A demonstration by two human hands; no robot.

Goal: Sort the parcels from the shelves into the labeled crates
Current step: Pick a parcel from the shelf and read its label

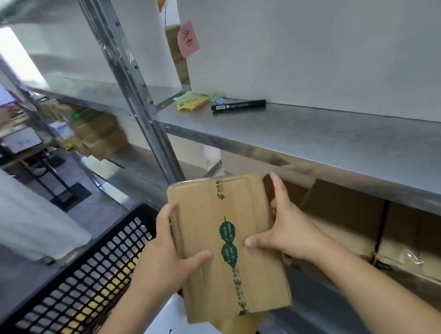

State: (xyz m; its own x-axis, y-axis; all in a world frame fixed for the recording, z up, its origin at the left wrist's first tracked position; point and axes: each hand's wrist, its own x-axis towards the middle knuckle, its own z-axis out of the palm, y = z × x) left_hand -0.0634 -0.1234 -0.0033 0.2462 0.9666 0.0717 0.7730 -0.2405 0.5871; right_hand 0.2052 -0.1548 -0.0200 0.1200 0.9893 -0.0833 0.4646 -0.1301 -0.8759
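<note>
Where both hands [167, 258] grip the parcel [228, 247]: black crate [69, 284] left, shelf [321, 131] ahead.

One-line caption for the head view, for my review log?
Both hands, left hand and right hand, hold a taped cardboard parcel above a black crate beside metal shelves.

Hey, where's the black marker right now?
In the head view, the black marker lies on the metal shelf, upper centre, just right of the sticky notes and against the white panel.
</note>
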